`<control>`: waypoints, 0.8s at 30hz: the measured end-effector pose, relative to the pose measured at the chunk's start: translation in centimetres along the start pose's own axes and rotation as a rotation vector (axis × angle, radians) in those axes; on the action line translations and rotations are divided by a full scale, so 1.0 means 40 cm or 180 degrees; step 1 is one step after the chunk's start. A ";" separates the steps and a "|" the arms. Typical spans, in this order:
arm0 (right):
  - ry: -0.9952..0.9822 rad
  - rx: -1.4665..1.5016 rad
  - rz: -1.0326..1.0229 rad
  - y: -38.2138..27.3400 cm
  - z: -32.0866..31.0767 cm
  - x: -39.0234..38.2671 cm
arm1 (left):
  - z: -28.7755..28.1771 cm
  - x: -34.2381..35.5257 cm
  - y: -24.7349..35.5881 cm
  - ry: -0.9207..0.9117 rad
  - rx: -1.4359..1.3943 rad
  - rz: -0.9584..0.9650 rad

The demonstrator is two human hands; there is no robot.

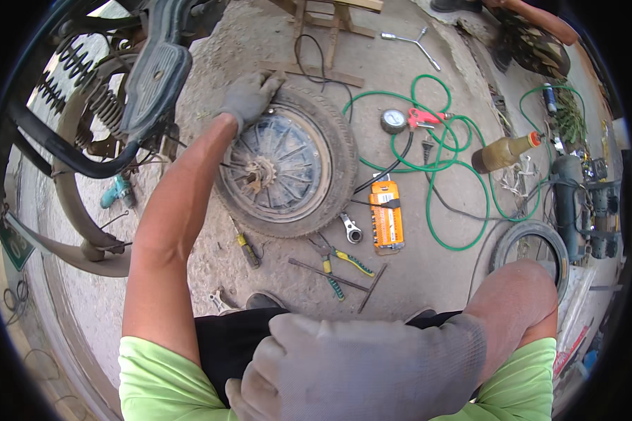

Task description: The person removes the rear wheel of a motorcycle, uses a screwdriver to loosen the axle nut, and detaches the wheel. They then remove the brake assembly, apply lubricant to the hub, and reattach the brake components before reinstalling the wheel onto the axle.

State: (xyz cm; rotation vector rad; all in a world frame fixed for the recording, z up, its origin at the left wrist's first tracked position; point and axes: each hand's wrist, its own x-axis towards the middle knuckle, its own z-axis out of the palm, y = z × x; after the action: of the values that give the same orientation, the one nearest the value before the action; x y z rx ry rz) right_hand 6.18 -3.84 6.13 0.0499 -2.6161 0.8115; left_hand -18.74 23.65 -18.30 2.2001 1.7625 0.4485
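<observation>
A dusty spoked wheel with its tyre [340,151] lies flat on the concrete in front of me. My left hand [249,100], in a grey work glove, is closed over the tyre's far left edge, with the arm stretched out. Close to the camera, my right hand [365,368], also gloved, is raised above my lap with its fingers curled in. Whatever it may hold is hidden behind the glove. On the near side of the wheel are a yellow-handled screwdriver [248,251], a ratchet wrench [352,229], yellow-green pliers [352,262] and a T-handle bar [372,288].
A motorcycle frame [154,77] stands at left, near a teal power drill [119,192]. Rightward lie an orange tool case [387,217], a tyre inflator gauge [394,121], green hose [428,210], a bottle [502,154] and another tyre [502,245]. A wooden stand [337,35] and another person [541,42] are beyond.
</observation>
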 end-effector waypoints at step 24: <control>0.0584 0.1543 0.4116 0.647 0.011 -0.282 | -0.133 -0.585 0.036 0.0880 -0.2495 -0.0518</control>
State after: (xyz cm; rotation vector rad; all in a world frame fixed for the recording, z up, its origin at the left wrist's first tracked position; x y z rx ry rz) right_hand 12.52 16.51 -12.39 -1.5891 -1.9630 1.6752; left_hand -24.44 0.64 -14.31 1.4809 1.4951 1.2045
